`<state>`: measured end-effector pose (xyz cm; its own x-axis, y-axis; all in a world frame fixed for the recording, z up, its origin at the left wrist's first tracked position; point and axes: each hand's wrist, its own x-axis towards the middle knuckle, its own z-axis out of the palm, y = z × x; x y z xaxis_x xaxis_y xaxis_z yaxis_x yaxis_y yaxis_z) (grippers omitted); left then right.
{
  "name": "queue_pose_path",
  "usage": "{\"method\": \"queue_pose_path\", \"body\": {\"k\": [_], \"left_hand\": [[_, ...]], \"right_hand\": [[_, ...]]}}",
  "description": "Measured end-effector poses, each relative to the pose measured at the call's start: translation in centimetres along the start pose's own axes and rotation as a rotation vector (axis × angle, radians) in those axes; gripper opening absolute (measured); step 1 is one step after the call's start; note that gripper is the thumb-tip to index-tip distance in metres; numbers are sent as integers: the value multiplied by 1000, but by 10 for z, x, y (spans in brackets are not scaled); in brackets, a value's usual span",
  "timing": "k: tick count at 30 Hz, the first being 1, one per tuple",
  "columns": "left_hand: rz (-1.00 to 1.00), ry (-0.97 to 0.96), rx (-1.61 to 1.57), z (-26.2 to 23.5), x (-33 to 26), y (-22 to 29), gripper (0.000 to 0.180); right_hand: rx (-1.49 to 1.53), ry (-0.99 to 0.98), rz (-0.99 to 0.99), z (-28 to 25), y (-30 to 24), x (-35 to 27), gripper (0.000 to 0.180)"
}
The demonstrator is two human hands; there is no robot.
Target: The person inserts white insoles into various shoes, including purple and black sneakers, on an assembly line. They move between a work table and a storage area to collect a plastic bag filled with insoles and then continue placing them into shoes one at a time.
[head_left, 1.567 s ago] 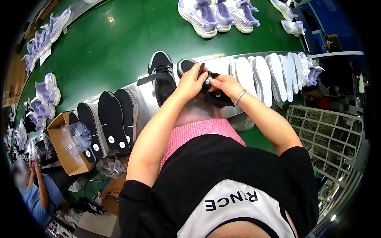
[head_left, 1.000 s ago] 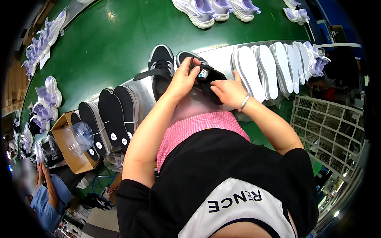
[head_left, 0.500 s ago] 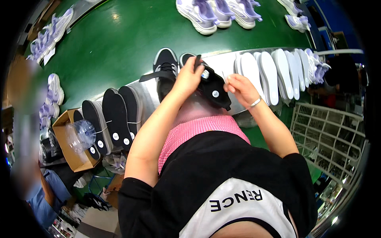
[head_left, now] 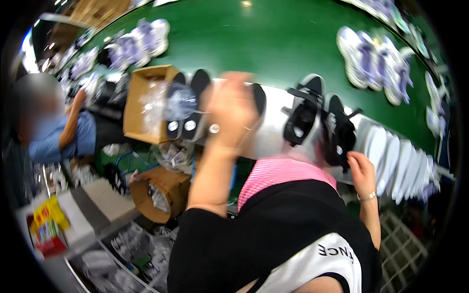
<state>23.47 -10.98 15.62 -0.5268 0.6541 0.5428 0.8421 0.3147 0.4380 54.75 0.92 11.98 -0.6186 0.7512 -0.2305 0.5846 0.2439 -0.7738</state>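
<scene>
Edging green table (head_left: 273, 44) — black shoes (head_left: 305, 105), carton (head_left: 135, 107)

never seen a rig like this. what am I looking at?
There's no machine: these are a person's two bare hands. The view comes from the left of two head-worn fisheye cameras, looking down, so straight edges bend.

White-and-lilac shoes are on the green table. Along its near side are two black shoes, black insoles, white insoles and a box with clear plastic inside.

The left hand, blurred, is over the black insoles; whether it holds anything is unclear. The right hand is by one black shoe's heel; its grip is unclear.
</scene>
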Motion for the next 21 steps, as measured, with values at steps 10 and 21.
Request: {"method": "queue_pose_path", "body": {"k": [10, 21], "left_hand": [[-260, -185, -537, 24, -36, 9, 29], [-89, -687, -649, 166, -70, 99, 27]], "right_hand": [[-599, -277, -82, 32, 25, 52, 12], [-803, -481, 354, 59, 2, 86, 21]]}}
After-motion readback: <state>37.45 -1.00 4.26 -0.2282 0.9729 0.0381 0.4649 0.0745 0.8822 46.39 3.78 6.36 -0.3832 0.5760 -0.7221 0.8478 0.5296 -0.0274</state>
